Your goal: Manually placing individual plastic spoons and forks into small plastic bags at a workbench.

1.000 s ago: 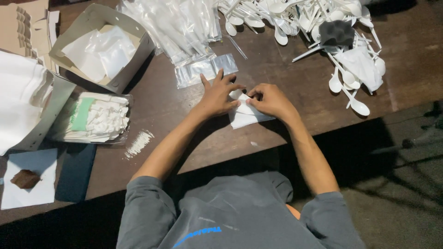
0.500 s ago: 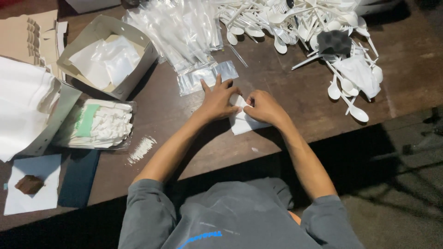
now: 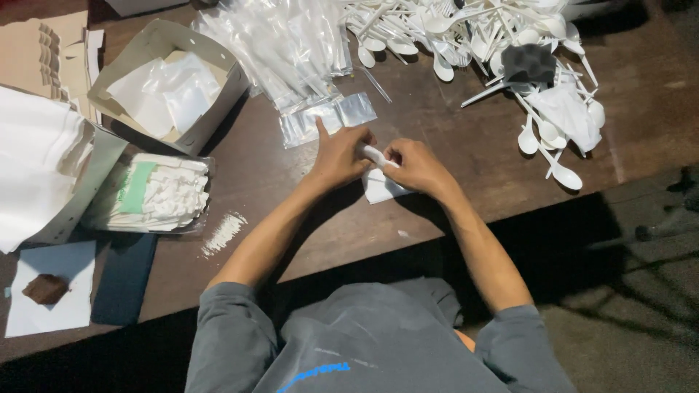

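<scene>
White plastic utensil [image 3: 377,155] lies between both hands above the white napkin [image 3: 382,188] on the wooden table [image 3: 466,175], its long axis running left to right; left hand [image 3: 338,156] and right hand [image 3: 415,166] each pinch an end, equally near.

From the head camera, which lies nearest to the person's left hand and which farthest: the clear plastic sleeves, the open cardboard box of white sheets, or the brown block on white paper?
From the left hand:
1. Clear plastic sleeves, just beyond it.
2. Open cardboard box of white sheets, upper left.
3. Brown block on white paper, far lower left.
</scene>
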